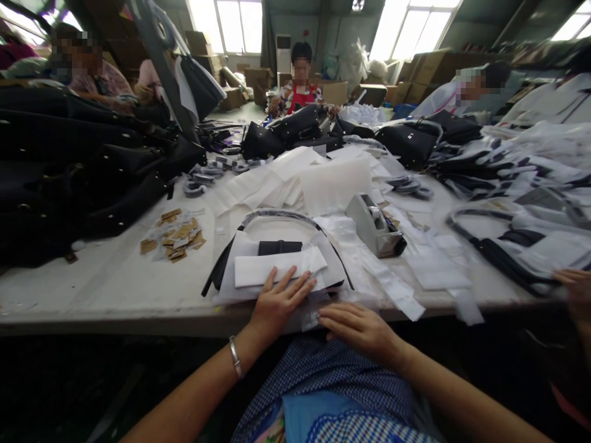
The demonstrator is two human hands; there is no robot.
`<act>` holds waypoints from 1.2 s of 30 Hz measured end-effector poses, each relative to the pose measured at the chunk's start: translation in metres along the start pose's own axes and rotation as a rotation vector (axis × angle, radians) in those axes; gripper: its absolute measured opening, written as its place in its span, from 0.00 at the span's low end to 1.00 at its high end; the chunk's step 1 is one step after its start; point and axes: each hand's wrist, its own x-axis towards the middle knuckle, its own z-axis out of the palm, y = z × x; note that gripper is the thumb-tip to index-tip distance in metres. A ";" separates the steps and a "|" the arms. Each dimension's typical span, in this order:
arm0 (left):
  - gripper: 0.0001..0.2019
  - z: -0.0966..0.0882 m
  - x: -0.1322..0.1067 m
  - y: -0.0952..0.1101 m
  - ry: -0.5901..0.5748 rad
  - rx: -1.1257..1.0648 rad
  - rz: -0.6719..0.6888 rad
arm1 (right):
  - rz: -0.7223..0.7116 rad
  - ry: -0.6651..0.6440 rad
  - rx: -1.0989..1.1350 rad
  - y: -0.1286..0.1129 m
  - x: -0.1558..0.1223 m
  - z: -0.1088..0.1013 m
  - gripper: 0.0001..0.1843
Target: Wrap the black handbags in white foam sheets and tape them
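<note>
A black handbag (pixel 221 269) with its handle (pixel 284 214) arched toward the far side lies in front of me, largely covered by thin white sheeting. On top rest a black strap piece (pixel 279 247) and a folded white foam strip (pixel 256 271). My left hand (pixel 279 301) lies flat on the strip's right part, fingers spread. At the table edge, my right hand (pixel 360 326) has its fingers pressed together on a crumpled piece of clear plastic film (pixel 311 311). The thumb of that hand is partly hidden.
A grey tape dispenser (pixel 375 224) stands right of the bag, among white foam sheets (pixel 337 184). Small brown packets (pixel 178 237) lie left. Black bags (pixel 83 166) are piled far left. At right, a co-worker's hand (pixel 575 286) is beside another wrapped bag (pixel 503 252).
</note>
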 end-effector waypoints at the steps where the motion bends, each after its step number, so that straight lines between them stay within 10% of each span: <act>1: 0.28 -0.001 0.000 0.000 -0.005 0.001 0.001 | 0.000 -0.026 -0.035 -0.004 -0.006 0.011 0.19; 9: 0.28 -0.002 0.002 0.000 0.003 0.035 0.008 | 0.054 0.168 -0.042 0.006 0.002 0.071 0.13; 36: 0.26 -0.004 0.004 0.002 -0.015 0.053 0.029 | 0.133 0.241 0.273 -0.012 -0.012 0.029 0.12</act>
